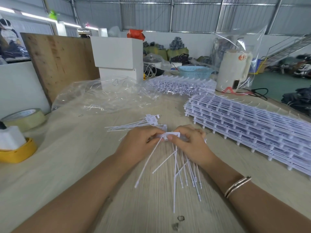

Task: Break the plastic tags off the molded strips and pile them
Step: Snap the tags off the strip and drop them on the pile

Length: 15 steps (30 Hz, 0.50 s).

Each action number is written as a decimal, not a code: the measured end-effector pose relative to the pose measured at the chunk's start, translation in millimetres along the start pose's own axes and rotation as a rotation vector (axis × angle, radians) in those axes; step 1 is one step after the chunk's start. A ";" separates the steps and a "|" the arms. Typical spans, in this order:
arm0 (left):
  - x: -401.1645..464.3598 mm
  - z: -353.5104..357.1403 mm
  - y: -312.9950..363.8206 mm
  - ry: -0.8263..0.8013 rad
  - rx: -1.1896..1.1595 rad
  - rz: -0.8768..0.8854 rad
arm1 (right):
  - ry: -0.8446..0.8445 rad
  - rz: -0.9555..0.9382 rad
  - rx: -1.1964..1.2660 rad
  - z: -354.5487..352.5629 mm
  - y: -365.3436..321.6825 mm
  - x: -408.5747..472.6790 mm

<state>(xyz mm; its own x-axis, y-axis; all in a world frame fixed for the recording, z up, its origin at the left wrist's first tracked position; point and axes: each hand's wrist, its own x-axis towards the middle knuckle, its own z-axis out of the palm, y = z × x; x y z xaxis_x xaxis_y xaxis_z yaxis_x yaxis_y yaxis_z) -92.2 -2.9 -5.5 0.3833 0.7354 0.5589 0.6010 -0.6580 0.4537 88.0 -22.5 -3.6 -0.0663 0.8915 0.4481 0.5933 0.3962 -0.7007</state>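
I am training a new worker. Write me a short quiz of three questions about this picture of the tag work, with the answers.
1. True or false: both hands grip the same strip of tags.
2. Where does the pile of loose tags lie? A) beyond the hands B) in the blue basket C) on the tape roll
3. Which wrist wears a bracelet?

Key
1. True: the left hand and the right hand pinch the strip of tags.
2. A: the pile of loose tags.
3. The right: the bracelet.
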 end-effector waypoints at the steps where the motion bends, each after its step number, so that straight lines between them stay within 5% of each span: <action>1: 0.5 -0.7 0.0 -0.014 -0.069 -0.027 | 0.000 -0.019 0.010 -0.4 -0.8 -0.4; 8: 2.7 4.1 -6.5 0.065 -0.466 -0.315 | 0.053 -0.091 0.087 -5.0 5.1 2.9; 11: 3.0 -0.4 -11.5 0.137 -0.377 -0.172 | 0.123 0.022 0.206 -9.6 11.3 6.2; 15: 9.1 11.0 -10.1 0.169 -0.114 -0.073 | 0.231 0.090 -0.137 -6.5 25.3 16.0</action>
<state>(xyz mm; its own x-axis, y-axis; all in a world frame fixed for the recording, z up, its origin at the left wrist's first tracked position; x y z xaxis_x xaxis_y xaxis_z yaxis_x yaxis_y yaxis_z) -87.1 12.3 -12.7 0.2123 0.7506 0.6257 0.5361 -0.6248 0.5677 107.1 0.4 -10.6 0.1665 0.8420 0.5132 0.6928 0.2705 -0.6685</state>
